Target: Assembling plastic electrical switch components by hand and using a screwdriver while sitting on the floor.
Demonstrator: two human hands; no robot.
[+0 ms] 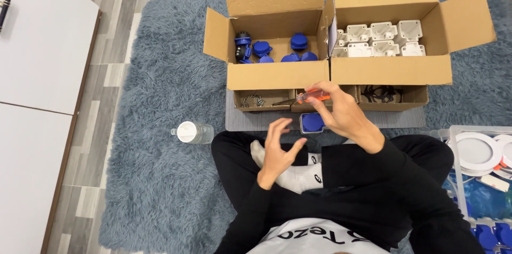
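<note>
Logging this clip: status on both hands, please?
Right hand grips orange screwdriver over blue part. Left hand open, empty, above lap. Cardboard boxes just beyond; nothing between the hands.

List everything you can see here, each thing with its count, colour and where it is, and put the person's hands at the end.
Cardboard boxes: two large, brown, open, side by side on the rug.
Blue parts: several, in the left box; exact count unclear.
White parts: about seven, in the right box.
Small trays: a row of brown ones in front of the boxes, holding small metal and black bits.
Blue square part: one, on the grey mat below the right hand.
Screwdriver: one, orange handle, in the right hand.
Bottle: one, clear with white cap, lying on the rug.
Rug: one, shaggy grey-blue.
Clear bin: one, far right, with round white discs.
Left hand: open, holding nothing.
Right hand: gripping the screwdriver.
</note>
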